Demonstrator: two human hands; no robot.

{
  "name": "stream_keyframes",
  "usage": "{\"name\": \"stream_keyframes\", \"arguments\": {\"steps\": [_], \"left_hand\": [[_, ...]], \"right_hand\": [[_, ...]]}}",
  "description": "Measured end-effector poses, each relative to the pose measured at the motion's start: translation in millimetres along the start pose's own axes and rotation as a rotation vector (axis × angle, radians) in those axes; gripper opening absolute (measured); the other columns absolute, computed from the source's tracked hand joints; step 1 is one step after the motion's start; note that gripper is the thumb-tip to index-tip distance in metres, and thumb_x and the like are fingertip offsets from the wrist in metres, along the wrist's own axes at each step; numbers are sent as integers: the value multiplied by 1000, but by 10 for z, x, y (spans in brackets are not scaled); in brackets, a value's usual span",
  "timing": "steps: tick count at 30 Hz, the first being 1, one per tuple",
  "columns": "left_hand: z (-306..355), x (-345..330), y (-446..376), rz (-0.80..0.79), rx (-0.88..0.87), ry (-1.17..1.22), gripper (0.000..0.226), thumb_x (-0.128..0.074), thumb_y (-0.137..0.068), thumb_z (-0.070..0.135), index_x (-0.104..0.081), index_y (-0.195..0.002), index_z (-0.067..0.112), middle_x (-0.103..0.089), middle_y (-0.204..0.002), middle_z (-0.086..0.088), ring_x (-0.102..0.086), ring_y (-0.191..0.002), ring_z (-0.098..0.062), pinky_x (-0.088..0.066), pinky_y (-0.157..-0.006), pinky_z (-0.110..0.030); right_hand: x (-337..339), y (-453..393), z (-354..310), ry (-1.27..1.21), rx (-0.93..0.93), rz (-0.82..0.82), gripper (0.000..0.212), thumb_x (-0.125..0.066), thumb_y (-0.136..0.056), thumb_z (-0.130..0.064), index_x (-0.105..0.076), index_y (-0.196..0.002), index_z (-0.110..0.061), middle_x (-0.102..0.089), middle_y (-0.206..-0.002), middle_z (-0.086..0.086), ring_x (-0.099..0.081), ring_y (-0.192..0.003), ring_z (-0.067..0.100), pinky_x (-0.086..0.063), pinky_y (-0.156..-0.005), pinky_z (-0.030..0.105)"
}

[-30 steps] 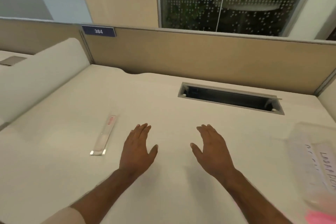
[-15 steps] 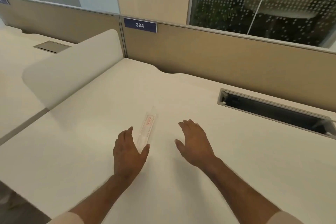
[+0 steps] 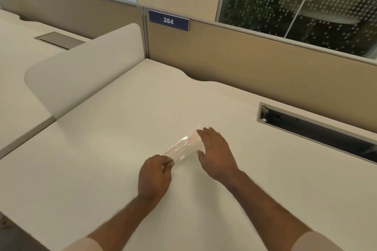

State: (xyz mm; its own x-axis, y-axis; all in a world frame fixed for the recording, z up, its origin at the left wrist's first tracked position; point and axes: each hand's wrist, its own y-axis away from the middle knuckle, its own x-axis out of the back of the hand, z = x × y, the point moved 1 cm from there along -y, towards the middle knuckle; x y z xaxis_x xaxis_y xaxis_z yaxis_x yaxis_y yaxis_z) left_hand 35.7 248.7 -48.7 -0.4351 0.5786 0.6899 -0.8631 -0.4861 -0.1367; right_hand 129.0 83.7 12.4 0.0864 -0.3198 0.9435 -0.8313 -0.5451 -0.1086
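Packet (image 3: 183,146), clear with red print, sat mid tabletop (image 3: 102,149) between both hands.
Left hand (image 3: 155,175) pinched its near end; right hand (image 3: 216,155) was spread flat, fingertips touching far end. Cable slot (image 3: 316,128) was well apart, right.

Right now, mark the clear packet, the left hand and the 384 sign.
packet (image 3: 182,147): head view, mid-length of the clear film.
left hand (image 3: 155,176): head view, back of the hand that pinches the packet's near end.
384 sign (image 3: 168,20): head view, on the white digits.
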Motion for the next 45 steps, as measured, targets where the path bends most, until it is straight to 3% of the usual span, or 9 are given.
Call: {"name": "stream_keyframes", "arguments": {"steps": [3,5,9,14,19,29,35,41,45], "left_hand": [[2,38,-57,-37,-115,3,6,-69,-87,17,-74,-83,17,-69,-81,7,-57,-79,-14,-36,-71,-23],[19,81,-98,-29,-180,9,5,-72,-84,15,-74,-81,18,-69,-79,8,-56,-77,-13,-36,-71,-21],[86,164,-203,-25,-287,-25,4,-77,-81,14,-75,-80,17,-70,-76,6,-61,-77,-19,-40,-72,-24],[206,247,-297,-19,-346,19,9,-81,-76,17,-75,-81,20,-68,-75,11,-59,-69,-13,-40,-69,-21],[320,266,-324,-53,-284,105,16,-82,-75,28,-73,-87,31,-59,-72,29,-56,-74,3,-36,-71,-6],[668,156,-155,-185,-305,261,38,-75,-80,38,-55,-111,48,-65,-87,21,-58,-80,-11,-44,-69,-19],[925,41,32,-261,-399,266,69,-81,-75,35,-42,-130,51,-63,-97,17,-55,-87,-11,-41,-74,-18],[1242,-94,256,-223,-450,221,101,-89,-64,36,-29,-145,44,-56,-113,29,-48,-106,-3,-38,-82,-13],[1487,-162,340,-260,-359,310,62,-88,-67,32,-57,-119,43,-63,-114,22,-49,-108,1,-38,-79,-15]], "right_hand": [[52,-4,90,33,8,47,55,-54,-89,-15,-41,-143,-15,-45,-146,8,-34,-139,28,-22,-116,38],[90,1,157,89,20,96,38,-58,-86,-12,-60,-123,-16,-63,-118,5,-54,-117,28,-33,-105,39],[176,45,247,121,-1,74,18,-55,-90,-16,-67,-101,-22,-64,-93,-4,-57,-91,23,-35,-85,33],[312,143,314,66,5,75,15,-52,-94,-20,-66,-100,-21,-63,-92,-3,-55,-84,23,-35,-70,32],[425,354,404,-53,-56,68,14,-53,-94,-19,-66,-98,-21,-61,-87,-6,-55,-81,19,-43,-70,32],[828,806,652,-256,-215,20,16,-55,-93,-14,-66,-99,-22,-62,-92,-3,-51,-80,12,-37,-73,23],[1169,1116,855,-261,-271,28,18,-54,-94,-16,-67,-104,-23,-61,-94,-5,-53,-82,11,-38,-74,22],[1461,1471,1092,-329,-315,33,19,-54,-95,-18,-68,-104,-27,-63,-91,-9,-56,-80,5,-38,-66,9],[1676,1698,1236,-444,-355,18,20,-57,-93,-20,-70,-105,-30,-67,-96,-2,-63,-85,13,-51,-72,24]]}}
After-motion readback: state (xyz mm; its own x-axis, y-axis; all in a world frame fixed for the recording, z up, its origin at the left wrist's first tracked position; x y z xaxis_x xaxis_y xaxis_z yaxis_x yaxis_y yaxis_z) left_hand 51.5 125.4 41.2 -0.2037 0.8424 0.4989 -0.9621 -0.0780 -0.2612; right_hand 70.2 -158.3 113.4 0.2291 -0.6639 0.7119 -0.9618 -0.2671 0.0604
